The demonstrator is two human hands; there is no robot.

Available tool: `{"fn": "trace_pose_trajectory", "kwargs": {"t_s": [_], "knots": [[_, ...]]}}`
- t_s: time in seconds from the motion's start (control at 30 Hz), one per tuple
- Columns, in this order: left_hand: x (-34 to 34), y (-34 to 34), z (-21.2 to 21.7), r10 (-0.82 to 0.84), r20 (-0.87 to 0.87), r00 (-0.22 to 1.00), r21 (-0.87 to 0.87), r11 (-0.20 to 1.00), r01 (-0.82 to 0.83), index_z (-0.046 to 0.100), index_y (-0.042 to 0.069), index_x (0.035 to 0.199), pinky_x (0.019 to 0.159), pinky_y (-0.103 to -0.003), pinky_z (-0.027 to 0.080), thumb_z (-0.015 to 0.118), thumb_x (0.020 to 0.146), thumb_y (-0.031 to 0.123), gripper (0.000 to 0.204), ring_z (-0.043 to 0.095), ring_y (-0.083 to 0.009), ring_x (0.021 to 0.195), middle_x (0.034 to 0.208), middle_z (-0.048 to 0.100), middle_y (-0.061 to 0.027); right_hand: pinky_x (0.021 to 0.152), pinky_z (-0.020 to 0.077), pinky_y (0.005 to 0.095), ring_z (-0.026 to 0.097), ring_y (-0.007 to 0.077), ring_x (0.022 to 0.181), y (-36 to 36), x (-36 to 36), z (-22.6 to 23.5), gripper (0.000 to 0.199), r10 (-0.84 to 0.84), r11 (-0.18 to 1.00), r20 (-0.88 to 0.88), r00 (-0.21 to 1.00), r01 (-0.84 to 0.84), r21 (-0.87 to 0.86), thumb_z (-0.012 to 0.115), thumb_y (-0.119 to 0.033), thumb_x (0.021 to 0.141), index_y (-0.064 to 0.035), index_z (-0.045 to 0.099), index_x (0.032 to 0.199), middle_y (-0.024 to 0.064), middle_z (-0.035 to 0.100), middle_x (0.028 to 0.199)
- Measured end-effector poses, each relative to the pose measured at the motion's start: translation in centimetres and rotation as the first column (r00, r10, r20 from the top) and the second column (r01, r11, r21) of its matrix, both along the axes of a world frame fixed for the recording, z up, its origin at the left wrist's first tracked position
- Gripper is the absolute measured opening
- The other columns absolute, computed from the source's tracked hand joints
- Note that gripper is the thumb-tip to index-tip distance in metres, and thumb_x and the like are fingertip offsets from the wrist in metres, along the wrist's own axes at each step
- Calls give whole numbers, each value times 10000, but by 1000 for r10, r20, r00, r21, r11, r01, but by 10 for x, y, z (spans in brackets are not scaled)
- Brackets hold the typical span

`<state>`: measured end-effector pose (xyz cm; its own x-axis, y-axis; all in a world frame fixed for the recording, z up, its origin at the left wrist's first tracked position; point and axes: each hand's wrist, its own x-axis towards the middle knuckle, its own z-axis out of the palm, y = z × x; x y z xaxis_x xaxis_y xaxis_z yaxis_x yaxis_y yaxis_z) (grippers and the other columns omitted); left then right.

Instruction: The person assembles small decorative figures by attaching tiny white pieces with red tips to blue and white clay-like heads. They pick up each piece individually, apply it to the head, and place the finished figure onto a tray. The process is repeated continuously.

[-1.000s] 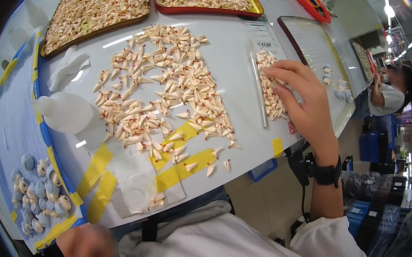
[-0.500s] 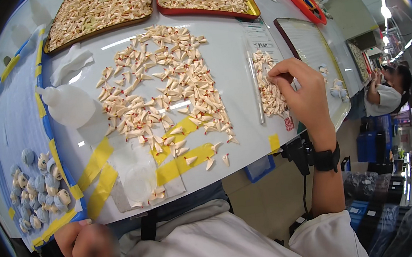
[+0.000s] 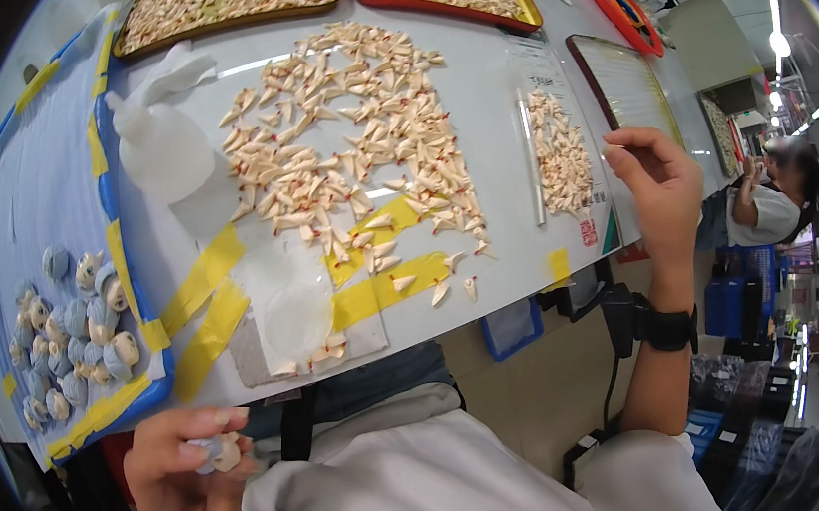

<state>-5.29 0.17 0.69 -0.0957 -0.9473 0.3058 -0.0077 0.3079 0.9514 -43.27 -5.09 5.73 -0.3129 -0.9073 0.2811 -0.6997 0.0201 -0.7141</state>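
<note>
Fingers of the left hand were curled shut around a small blue-and-cream piece, held low in front of the white table, near its front edge and just below the blue tray where similar blue-and-cream pieces lay heaped. Over the table's right end, beside the narrow strip of small cream cones, the right hand hovered with fingertips drawn loosely together, seemingly pinching nothing, though I couldn't be sure from that angle. Farther in, a wide scatter of cream cones covered the middle, with a white squeeze bottle to its left.
</note>
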Motion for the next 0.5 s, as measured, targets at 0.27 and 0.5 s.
{"fn": "trace_pose_trajectory", "kwargs": {"t_s": [0.27, 0.5], "knots": [[-9, -2, 10, -89, -438, 895, 248, 944, 216, 486, 9, 915, 601, -269, 533, 707, 743, 130, 305, 623, -249, 774, 870, 507, -152, 700, 431, 195, 561, 81, 747, 18, 59, 15, 116, 53, 995, 216, 975, -32, -98, 639, 56, 735, 29, 599, 840, 43, 608, 798], [-8, -11, -3, -279, -431, 858, 64, 939, 338, 537, -23, 929, 668, -326, 533, 703, 719, 25, 272, 619, -261, 788, 969, 541, -223, 648, 407, 253, 522, 157, 708, 11, 132, 21, 123, 409, 909, 235, 882, -416, -22, 625, 38, 688, 16, 552, 784, 93, 560, 754]]}}
